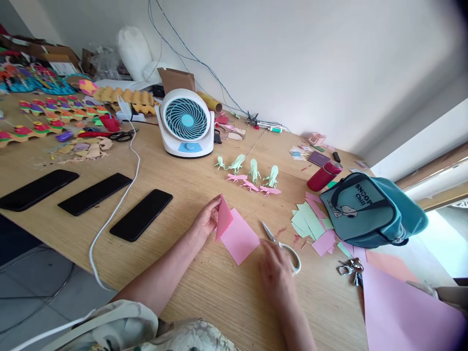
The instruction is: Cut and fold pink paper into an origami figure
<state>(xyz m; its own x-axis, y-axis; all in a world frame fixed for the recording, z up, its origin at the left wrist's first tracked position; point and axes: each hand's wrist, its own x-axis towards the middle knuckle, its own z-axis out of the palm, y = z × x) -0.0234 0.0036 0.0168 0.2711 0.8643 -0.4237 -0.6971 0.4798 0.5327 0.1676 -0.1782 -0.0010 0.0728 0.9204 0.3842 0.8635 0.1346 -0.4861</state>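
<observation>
Between the thumb and fingers of my left hand (208,217) is a folded pink paper (224,219), held upright near the middle of the table. A flat pink paper square (240,238) lies against it; I cannot tell whether the two are joined. My right hand (276,268) is by the square's right corner, its fingers smeared by motion, so their grip is unclear. Just beyond that hand, scissors with pale handles (283,246) rest on the wood. Green folded paper figures (253,170) stand farther back, with pink folded paper figures (250,185) in front of them.
A white fan (186,124) stands behind several black phones (142,214), and a white cable (120,195) crosses the table. On the right are green and pink paper pieces (309,219), a teal bag (365,209), a red bottle (324,175), keys (353,268) and large pink sheets (405,312).
</observation>
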